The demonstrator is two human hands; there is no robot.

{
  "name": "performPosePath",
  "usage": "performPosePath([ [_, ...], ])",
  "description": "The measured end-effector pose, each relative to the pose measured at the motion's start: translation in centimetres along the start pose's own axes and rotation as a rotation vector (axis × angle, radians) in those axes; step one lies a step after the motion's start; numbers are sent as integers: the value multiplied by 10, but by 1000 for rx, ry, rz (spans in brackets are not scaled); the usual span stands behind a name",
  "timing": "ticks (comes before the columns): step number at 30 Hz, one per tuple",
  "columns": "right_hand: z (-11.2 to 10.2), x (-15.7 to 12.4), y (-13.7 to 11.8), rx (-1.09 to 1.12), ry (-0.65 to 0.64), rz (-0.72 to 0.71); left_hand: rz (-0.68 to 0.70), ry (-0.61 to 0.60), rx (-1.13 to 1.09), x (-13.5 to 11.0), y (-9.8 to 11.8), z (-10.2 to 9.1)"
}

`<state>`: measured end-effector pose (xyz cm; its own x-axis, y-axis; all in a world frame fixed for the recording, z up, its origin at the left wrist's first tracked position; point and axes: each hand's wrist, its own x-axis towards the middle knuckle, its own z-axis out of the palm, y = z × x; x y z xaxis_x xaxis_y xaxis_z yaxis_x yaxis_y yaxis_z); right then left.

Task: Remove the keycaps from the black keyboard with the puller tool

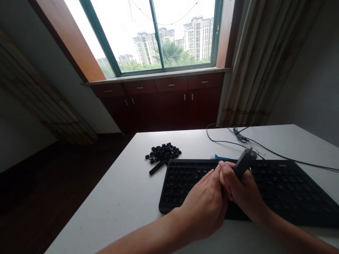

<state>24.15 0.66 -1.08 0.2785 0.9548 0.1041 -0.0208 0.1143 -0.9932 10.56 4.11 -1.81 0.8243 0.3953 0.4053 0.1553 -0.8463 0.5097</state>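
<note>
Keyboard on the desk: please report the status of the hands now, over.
Right hand gripping black keycap puller above keyboard. Left hand pressed against right hand. Loose keycaps piled left of keyboard; blue brush behind it.

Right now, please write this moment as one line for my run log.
right hand: holds black keycap puller | left hand: touches right hand | under hands: black keyboard | left of keyboard: loose black keycaps | behind keyboard: blue-handled brush

A black keyboard [286, 187], white desk [106, 218], dark-red cabinets [159, 109], beige striped curtains [251, 63].
</note>
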Motion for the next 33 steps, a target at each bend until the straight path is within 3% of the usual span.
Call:
performPosePath([
  [7,-2,4,0,13,4,-63,-74,-15,-79,-2,-5,-10],
  [13,-7,10,2,100,42,53,-93,-69,-20,-5,-16,-33],
  [28,-14,10,4,67,23,49,-83,24,39,-7,-36,-45],
  [33,-14,9,3,60,34,56,-149,159,54,-7,-53,-63],
])
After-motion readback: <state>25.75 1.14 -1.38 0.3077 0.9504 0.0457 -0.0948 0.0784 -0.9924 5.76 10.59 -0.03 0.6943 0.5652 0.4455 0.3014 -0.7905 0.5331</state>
